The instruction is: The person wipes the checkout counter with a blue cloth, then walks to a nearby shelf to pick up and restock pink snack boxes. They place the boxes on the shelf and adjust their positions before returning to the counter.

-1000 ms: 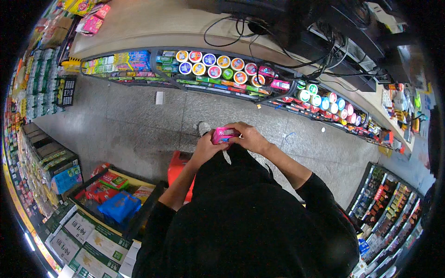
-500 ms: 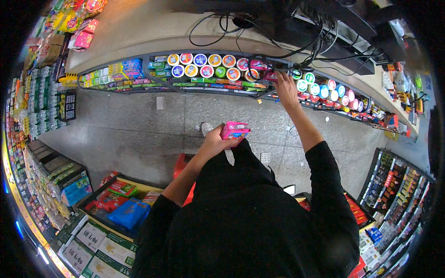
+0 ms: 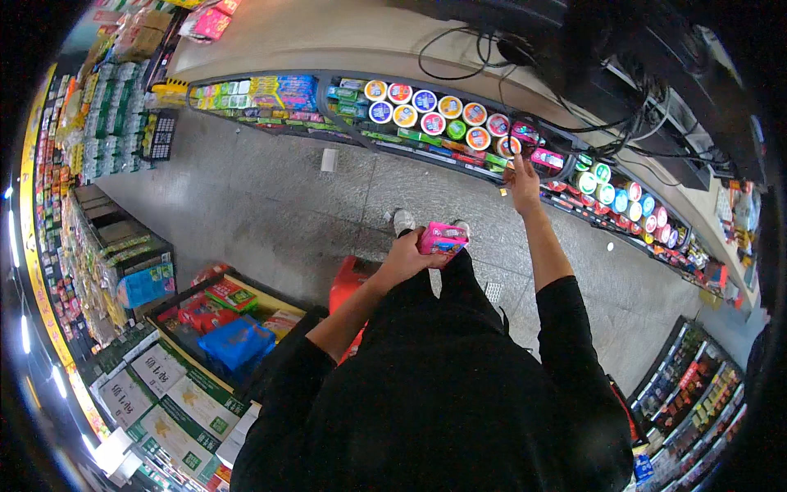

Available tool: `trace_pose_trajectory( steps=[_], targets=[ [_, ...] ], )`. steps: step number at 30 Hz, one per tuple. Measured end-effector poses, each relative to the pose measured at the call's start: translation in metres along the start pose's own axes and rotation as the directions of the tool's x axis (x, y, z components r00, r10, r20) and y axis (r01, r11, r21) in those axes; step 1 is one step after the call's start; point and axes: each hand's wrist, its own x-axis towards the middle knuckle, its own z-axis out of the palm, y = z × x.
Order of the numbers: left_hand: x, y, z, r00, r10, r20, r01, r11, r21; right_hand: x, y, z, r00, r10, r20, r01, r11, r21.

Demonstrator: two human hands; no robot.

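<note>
My left hand (image 3: 403, 261) is closed around a small pink box (image 3: 443, 239) with a blue patch on its side, held in front of my body above the floor. My right hand (image 3: 523, 187) reaches out to the front edge of a long display rack (image 3: 377, 146). Its index finger is stretched out beside an orange-rimmed round tub (image 3: 507, 147), and nothing shows in the hand. Just right of the fingers, pink packs (image 3: 547, 158) lie in the rack. Left of them stand two rows of round tubs (image 3: 433, 123) with white, coloured-rimmed lids.
Black cables (image 3: 631, 123) hang over the rack from the counter (image 3: 328, 37). Behind me on the left is a bin (image 3: 287, 307) of bagged goods beside stacked cartons (image 3: 160, 369). A red object (image 3: 348, 283) stands by my left leg. Another rack (image 3: 689, 385) is at lower right.
My right hand has drawn back from the pink packs toward the rack's front edge. The whole view has turned, shifting the rack rightward. The pink box stays in my left hand.
</note>
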Motion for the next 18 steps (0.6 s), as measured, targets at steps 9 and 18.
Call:
trace_pose_trajectory(
  steps=[9,18],
  targets=[
    [-0.005,-0.019,-0.012,0.993,-0.11,-0.041,0.103,0.983,-0.15,0.006,-0.009,0.025,0.991,0.108,-0.078,-0.114,0.991,-0.074],
    [0.004,0.001,-0.03,0.996,-0.068,-0.061,0.066,0.997,-0.045,0.007,0.013,0.012,0.986,0.089,0.138,-0.093,0.995,0.024]
  ],
)
